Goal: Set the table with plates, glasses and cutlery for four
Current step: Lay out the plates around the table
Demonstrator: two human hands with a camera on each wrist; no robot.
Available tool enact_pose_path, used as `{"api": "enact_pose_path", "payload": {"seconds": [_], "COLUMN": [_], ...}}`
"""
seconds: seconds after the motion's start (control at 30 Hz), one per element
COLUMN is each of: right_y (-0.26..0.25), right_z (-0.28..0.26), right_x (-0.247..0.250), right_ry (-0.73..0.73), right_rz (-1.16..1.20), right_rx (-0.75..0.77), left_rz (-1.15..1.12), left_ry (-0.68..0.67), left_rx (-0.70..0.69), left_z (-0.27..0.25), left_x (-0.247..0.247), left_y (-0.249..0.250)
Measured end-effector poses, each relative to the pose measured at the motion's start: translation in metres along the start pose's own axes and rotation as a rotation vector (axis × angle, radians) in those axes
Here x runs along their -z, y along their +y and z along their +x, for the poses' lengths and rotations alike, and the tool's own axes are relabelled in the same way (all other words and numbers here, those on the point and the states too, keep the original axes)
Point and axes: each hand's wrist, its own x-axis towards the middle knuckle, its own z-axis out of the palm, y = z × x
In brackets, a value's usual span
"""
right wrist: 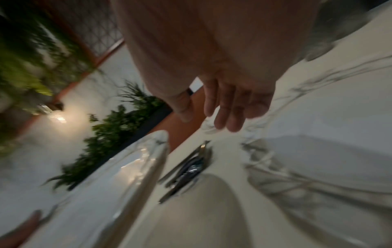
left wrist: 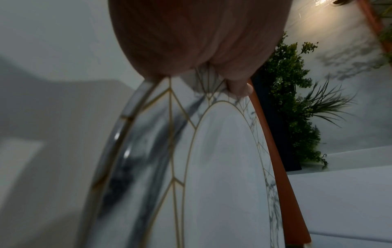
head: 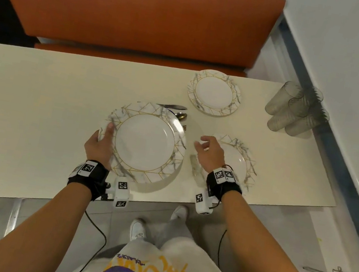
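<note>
The left hand (head: 101, 144) holds the large round white plate with grey marbling and gold lines (head: 146, 142) by its left rim, thumb on top and fingers beneath; this plate sits raised above the cream rectangular bench (head: 35, 111), just right of the grip. The right hand (head: 209, 152) hangs with its grip wide and fingers relaxed, holding nothing, over a second matching plate (head: 241, 155). Steel cutlery (head: 177, 111) lies on the bench partly behind the held plate. A third matching plate (head: 214, 93) lies farther back, and grey translucent tumblers (head: 294, 110) cluster at the bench's right end.
</note>
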Motion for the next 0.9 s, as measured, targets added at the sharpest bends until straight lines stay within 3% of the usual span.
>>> {"api": "enact_pose_path", "payload": {"seconds": [0.13, 0.4, 0.67, 0.9], "right_y": [-0.048, -0.122, -0.190, -0.193], "right_z": [0.009, 0.059, 0.167, 0.241], "right_x": [-0.040, -0.090, -0.137, -0.197], "right_ry": [-0.243, -0.229, -0.140, -0.178], "right_rz": [-0.148, -0.292, -0.032, 0.010], "right_rx": [0.098, 0.239, 0.044, -0.159], "left_rz": [0.006, -0.063, -0.112, -0.102], "left_ry": [-0.036, 0.065, 0.345, 0.458], "left_rx": [0.038, 0.141, 0.094, 0.067], "left_z": [0.011, 0.038, 0.089, 0.112], "left_x": [0.018, 0.058, 0.102, 0.108], "left_y": [0.000, 0.024, 0.041, 0.040]}}
